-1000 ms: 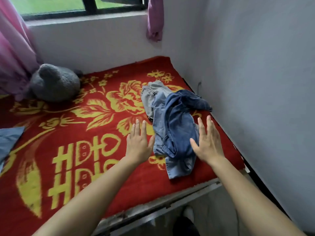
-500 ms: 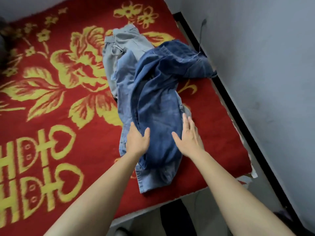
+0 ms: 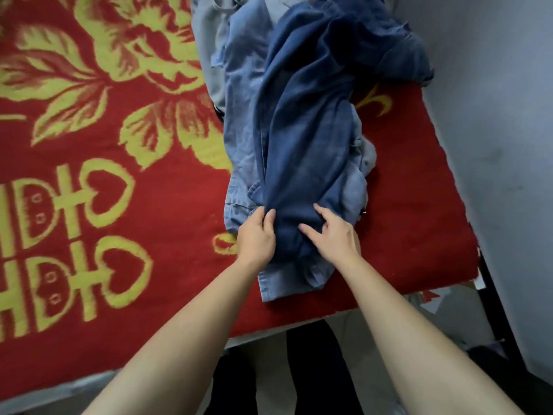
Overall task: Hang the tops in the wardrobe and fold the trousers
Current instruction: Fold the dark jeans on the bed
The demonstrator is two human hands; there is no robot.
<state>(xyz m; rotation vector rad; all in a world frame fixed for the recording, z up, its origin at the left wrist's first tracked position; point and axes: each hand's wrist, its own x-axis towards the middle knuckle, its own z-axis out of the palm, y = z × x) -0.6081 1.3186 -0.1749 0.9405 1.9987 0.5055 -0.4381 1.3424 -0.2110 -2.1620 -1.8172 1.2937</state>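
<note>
The left hand [image 3: 256,236] has its fingers curled and its thumb laid over a bunched fold at the near left edge of the dark-blue denim garment [image 3: 305,130], pinching it. The right hand [image 3: 336,238] lies on the same cloth just beside it, with forefinger and thumb stretched out and the other fingers bent into the fabric. Whether that hand has caught a fold or only presses down I cannot tell. The dark garment lies crumpled in a long heap on top of a lighter denim piece [image 3: 244,124], whose hemmed end sticks out toward the person below both wrists. A paler grey-blue garment [image 3: 209,40] shows at the far end. The whole pile lies on the red and yellow blanket [image 3: 119,205] of the bed, near its right edge and close to the grey wall [image 3: 493,115]. Denim of this kind should be limp but fairly heavy, not slippery, and likely to drag the layer beneath it. Taking it by a firm seam, at the waistband or a hem, would probably lift it free more cleanly than a mid-cloth pinch.
</note>
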